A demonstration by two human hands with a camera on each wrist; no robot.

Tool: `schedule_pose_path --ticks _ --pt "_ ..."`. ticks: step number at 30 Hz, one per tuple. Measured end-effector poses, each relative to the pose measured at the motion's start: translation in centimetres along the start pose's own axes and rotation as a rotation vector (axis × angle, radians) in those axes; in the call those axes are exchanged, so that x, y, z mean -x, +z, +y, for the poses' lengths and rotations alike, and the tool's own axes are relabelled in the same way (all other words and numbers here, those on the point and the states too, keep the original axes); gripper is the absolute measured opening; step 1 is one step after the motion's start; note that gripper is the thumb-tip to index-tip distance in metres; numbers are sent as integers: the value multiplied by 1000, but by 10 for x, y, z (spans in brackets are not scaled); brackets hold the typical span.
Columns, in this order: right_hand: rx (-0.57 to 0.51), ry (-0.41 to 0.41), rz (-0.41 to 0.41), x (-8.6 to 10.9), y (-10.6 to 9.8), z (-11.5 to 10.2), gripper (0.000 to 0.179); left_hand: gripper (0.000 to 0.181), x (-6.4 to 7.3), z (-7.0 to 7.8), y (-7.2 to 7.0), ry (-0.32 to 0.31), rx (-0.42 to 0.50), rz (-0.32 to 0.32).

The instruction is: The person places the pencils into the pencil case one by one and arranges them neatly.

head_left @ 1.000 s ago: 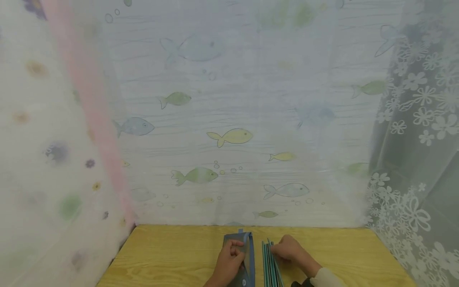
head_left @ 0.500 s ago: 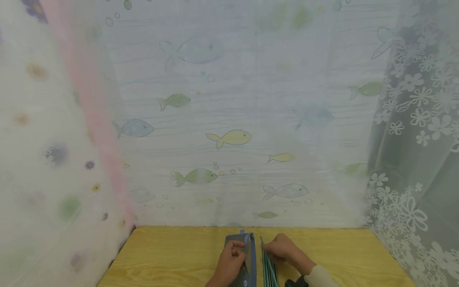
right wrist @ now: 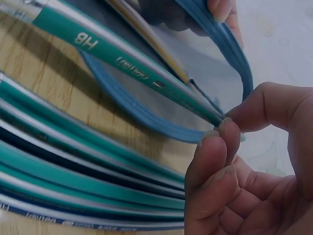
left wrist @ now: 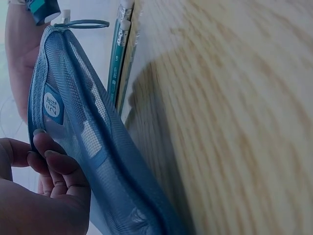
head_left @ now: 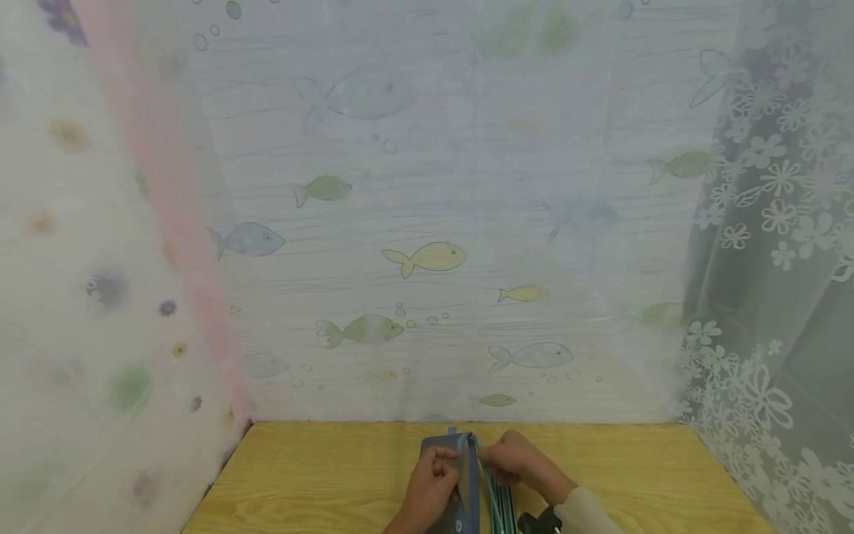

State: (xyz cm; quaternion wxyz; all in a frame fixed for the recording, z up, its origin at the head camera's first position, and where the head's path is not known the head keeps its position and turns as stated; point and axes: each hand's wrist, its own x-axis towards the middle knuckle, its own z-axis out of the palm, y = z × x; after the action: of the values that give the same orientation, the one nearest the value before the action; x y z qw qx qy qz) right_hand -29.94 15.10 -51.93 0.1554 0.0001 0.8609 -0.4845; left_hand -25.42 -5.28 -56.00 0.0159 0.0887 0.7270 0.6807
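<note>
A blue mesh pencil case [left wrist: 115, 161] lies on the table with its zip side open. My left hand [head_left: 427, 486] pinches the case's edge between thumb and fingers. Between the thumb and fingertips of my right hand [head_left: 517, 461] is a green and silver pencil [right wrist: 132, 63] marked HB, gripped near one end. In the right wrist view that pencil slants across the case's opening, its far end hidden by the fingers. A row of several green and dark blue pencils [right wrist: 88, 156] lies just right of the case. A yellowish-brown stick-like thing [right wrist: 146, 36] shows in the case's opening.
The wood-grain table [head_left: 320, 475] meets a fish-patterned curtain [head_left: 434, 334] at its back edge. A flower-patterned sheet [head_left: 133, 319] hangs at the left, a lace curtain [head_left: 754, 371] at the right. A dark object [head_left: 542, 521] sits by the right wrist.
My right hand has moved left from the row of pencils to the case's edge, bringing one pencil with it. The left hand has stayed nearly still on the case.
</note>
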Motion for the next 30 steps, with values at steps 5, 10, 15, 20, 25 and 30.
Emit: schedule_pose_path --ticks 5,10,15,20,25,30 --pt "-19 0 -21 0 4 -5 24 37 0 1 1 -11 7 4" --pt "-27 -19 -37 0 8 -6 25 36 -1 2 2 -14 -2 14" --pt "-51 -30 -57 -1 12 -6 23 35 -2 1 2 -25 -9 13" --pt "-106 -13 -77 -4 13 -8 18 35 -2 -1 2 -24 -11 8" --pt "-132 -11 -91 -7 17 -9 17 35 -1 -2 2 -23 -9 7" --pt "-141 -8 -90 -9 21 -9 18 35 0 -2 3 -6 4 11"
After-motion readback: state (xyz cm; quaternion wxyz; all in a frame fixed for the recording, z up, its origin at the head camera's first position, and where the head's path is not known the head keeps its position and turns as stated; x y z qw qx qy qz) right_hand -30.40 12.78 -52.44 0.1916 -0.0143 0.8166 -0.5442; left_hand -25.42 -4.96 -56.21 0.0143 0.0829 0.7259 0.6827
